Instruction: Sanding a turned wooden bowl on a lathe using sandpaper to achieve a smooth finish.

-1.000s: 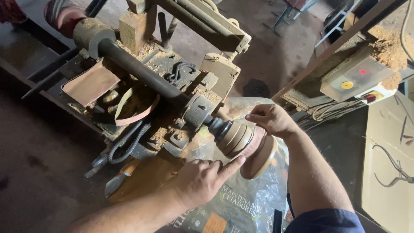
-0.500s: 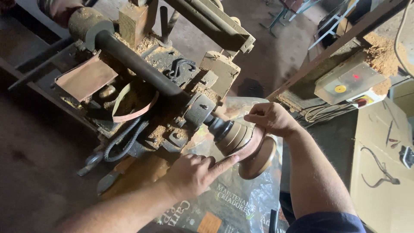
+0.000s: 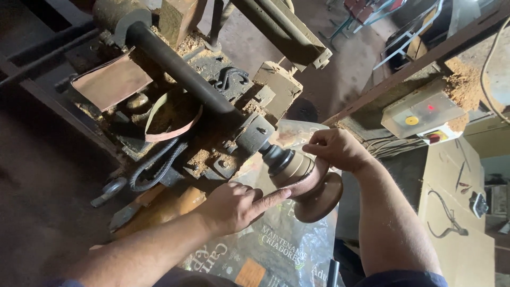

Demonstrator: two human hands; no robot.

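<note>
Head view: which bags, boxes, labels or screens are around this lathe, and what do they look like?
Printed plastic sack: under the turned wooden piece, crinkled, dark and glossy with pale lettering and an orange patch.
Switch box: upper right on a beam, pale, dusty, with yellow and red buttons.
Cardboard sheet: right edge, tan, flat, black cable lying on it.

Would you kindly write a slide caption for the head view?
Both hands, left and right, pull a sanding strip around a wooden piece on a dusty lathe.
</note>
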